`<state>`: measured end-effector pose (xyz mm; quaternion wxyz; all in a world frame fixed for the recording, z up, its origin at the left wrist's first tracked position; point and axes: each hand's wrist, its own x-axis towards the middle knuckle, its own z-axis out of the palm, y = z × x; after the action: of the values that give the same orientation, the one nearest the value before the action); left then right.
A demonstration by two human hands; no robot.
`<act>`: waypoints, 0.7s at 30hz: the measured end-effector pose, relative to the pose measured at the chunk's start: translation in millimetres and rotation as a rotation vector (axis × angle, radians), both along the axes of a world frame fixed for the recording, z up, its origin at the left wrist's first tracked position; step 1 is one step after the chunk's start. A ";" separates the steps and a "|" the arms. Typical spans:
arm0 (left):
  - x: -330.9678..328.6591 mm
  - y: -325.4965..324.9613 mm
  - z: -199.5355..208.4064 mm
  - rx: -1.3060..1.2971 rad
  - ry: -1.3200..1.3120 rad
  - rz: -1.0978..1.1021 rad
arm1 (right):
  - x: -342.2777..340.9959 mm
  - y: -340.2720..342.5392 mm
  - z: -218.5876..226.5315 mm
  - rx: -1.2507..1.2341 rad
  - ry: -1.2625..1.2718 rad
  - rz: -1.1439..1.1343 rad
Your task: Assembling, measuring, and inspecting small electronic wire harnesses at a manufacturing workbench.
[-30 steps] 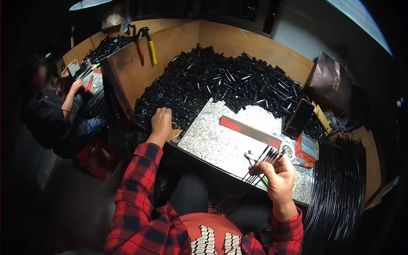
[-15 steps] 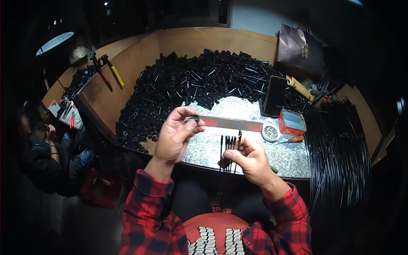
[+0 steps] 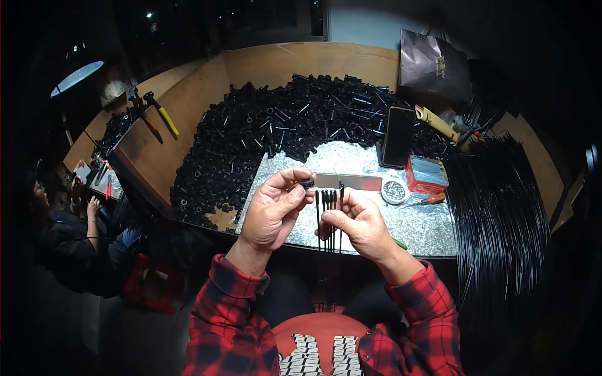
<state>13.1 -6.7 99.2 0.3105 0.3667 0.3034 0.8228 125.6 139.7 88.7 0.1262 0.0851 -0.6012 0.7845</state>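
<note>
Head view: L hand [image 3: 274, 218] pinches a small blk part [image 3: 307, 183] btwn thumb & fingertips; its exact shape is too small to tell. R hand [image 3: 365, 230] grips several thin blk rods [image 3: 324, 216], fanned in a row, long axes approx. vert. in view, thicker ends up. Key relation: the part sits just L of & slightly above the leftmost rod's top end, so L hand is nearer that end; R hand has the rods lower down, w/ the far-R rod standing a bit higher than the rest. Touching or a small gap btwn part & rod: can't tell. Both hands are over the near edge of the worktop [image 3: 417, 230], w/ a flat bar [image 3: 351, 182] behind & the blk parts heap [image 3: 276, 125] beyond.
</note>
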 end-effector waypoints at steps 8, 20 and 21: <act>16.4 1.3 15.1 -0.072 0.130 0.077 | 1.2 1.6 -0.4 0.001 -0.019 0.002; 16.0 -3.8 13.2 -0.108 0.261 0.168 | 1.8 -8.1 0.8 0.106 0.012 0.021; 15.4 -4.3 12.9 -0.096 0.298 0.182 | 1.9 -8.9 0.9 0.108 0.020 0.033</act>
<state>28.5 -10.9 112.1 0.2033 0.4404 0.4172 0.7686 127.4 130.8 89.6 0.1145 0.1095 -0.6397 0.7521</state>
